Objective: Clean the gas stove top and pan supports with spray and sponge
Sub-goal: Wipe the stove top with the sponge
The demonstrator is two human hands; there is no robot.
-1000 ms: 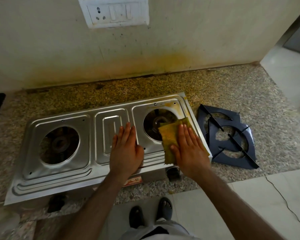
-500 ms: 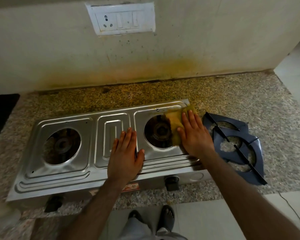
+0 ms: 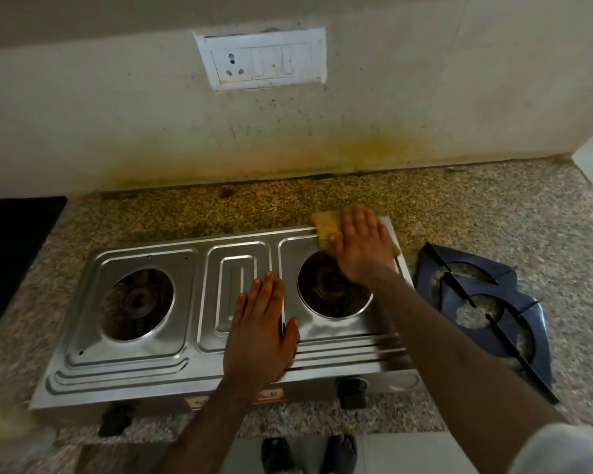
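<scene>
My right hand has pushed the sponge up from the front right corner of the stove, past the right burner hole, to the far right corner, so the near part of that panel has had its pass and the back edge is the strip I am working now. The fingers lie nearly flat and together, pressing down on the sponge rather than curling around it; it pokes out to the left of my fingertips, yellow, soft and stained. My left hand has stayed where it was, palm down and fingers spread on the ribbed middle of the steel top, gripping nothing, just bracing the stove. The top is thin pressed metal, shiny, with raised grooves and two round openings showing dark burners. The two pan supports lie overlapped on the speckled stone counter just right of the stove, dark enamelled frames with thin crossing arms, and they look untouched by the sponge, though the blur there makes it hard to judge. I see no spray bottle.
</scene>
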